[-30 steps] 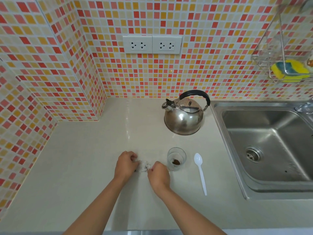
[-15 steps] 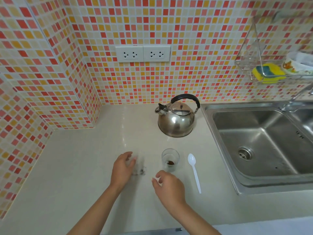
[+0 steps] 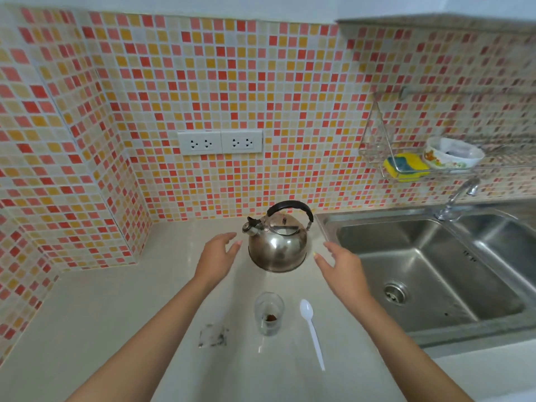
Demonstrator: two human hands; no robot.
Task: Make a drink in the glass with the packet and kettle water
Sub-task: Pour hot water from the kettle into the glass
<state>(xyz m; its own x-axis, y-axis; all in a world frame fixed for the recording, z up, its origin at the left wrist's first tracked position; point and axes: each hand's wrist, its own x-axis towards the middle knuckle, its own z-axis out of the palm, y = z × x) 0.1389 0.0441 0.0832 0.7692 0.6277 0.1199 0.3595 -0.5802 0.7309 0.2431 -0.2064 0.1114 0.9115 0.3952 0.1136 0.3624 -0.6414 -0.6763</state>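
Observation:
A steel kettle (image 3: pixel 278 245) with a black handle stands at the back of the counter, spout to the left. My left hand (image 3: pixel 218 256) hovers open just left of it, and my right hand (image 3: pixel 342 266) hovers open just right of it; neither touches it. A small clear glass (image 3: pixel 269 312) with brown powder at its bottom stands nearer to me. The clear packet (image 3: pixel 213 335) lies flat on the counter left of the glass. A white plastic spoon (image 3: pixel 312 329) lies right of the glass.
A double steel sink (image 3: pixel 429 268) with a tap (image 3: pixel 458 198) fills the right side. A wire rack (image 3: pixel 406 158) on the tiled wall holds a yellow sponge and a bowl. Two wall sockets (image 3: pixel 219 142) sit above the kettle. A tiled corner juts out at the left.
Both hands have let go of the packet, which now lies on the counter, and have risen forward to either side of the kettle. The camera has tilted upward.

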